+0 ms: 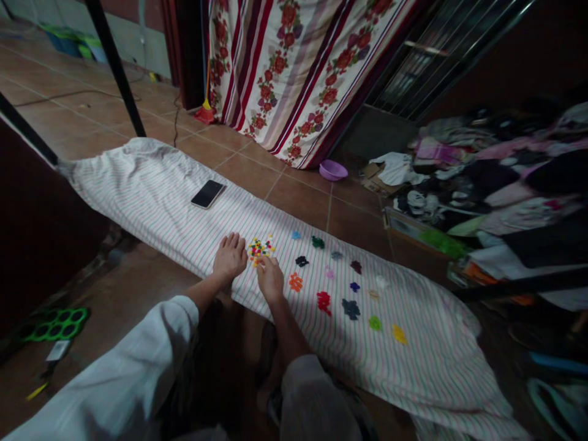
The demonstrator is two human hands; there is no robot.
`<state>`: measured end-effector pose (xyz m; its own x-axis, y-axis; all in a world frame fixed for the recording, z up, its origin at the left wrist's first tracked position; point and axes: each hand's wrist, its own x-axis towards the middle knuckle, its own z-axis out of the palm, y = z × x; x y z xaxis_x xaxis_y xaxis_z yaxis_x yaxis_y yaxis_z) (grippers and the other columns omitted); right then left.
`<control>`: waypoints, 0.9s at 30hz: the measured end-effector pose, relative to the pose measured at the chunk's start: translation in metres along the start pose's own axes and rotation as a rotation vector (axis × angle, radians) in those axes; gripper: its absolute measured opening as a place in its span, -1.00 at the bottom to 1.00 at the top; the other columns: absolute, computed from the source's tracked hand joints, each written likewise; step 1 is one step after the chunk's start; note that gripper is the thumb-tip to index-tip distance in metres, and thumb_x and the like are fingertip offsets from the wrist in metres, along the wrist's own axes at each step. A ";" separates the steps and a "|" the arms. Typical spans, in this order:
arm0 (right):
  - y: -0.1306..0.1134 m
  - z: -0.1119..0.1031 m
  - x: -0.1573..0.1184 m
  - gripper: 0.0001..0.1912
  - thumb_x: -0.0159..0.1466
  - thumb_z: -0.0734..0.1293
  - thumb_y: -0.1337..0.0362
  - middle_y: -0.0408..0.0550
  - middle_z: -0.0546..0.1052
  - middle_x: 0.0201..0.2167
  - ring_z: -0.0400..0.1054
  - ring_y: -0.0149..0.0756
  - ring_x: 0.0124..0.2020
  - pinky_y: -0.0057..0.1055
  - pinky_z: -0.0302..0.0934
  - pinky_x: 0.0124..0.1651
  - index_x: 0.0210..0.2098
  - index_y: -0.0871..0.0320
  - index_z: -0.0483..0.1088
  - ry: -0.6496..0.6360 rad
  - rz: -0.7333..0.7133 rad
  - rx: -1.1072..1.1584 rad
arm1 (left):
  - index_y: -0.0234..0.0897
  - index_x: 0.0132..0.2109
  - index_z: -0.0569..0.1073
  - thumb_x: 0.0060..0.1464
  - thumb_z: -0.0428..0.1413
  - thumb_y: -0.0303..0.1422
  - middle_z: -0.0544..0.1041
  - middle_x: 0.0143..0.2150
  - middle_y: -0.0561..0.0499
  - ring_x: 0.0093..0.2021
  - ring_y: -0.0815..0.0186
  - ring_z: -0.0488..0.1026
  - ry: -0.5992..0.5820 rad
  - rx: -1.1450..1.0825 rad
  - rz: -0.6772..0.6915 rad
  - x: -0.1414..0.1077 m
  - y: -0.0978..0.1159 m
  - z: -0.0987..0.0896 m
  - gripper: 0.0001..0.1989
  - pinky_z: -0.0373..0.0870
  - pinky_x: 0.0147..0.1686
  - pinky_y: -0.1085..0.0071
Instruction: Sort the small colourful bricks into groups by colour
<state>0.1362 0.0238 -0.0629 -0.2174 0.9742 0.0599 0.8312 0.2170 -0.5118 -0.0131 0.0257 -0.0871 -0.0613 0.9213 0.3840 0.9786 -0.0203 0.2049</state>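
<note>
A mixed pile of tiny coloured pieces (261,247), yellow, red, green and white, lies on a striped cloth (174,226). My left hand (230,256) rests flat just left of the pile, fingers stretched out. At the pile's near edge, my right hand (270,277) has thumb and forefinger pinched together; whatever is between them is too small to make out. To the right lie several single-colour clusters, among them an orange cluster (296,282), a red cluster (324,302), a dark grey cluster (351,309), a lime green cluster (375,323) and a yellow cluster (399,334).
A phone (208,194) lies on the cloth beyond my left hand. Behind hangs a flowered curtain (294,67), with a purple basin (333,170) on the tiled floor. Heaped clothes (505,177) fill the right side. A green plastic holder (57,324) sits at lower left.
</note>
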 end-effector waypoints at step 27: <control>0.014 0.021 -0.008 -0.85 0.30 0.21 0.27 -0.12 0.48 -0.25 0.35 -0.36 -0.21 -0.47 0.20 -0.17 -0.22 0.08 0.40 0.236 -0.077 0.107 | -0.41 0.09 0.36 0.17 -0.13 -0.33 0.36 0.19 -0.29 0.25 0.03 0.19 0.008 -0.007 0.025 0.001 0.000 -0.001 -0.59 0.05 0.23 0.10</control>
<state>0.1388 0.0182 -0.0880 -0.1425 0.9451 0.2942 0.7556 0.2958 -0.5845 -0.0135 0.0266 -0.0862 -0.0388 0.9172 0.3966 0.9784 -0.0458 0.2016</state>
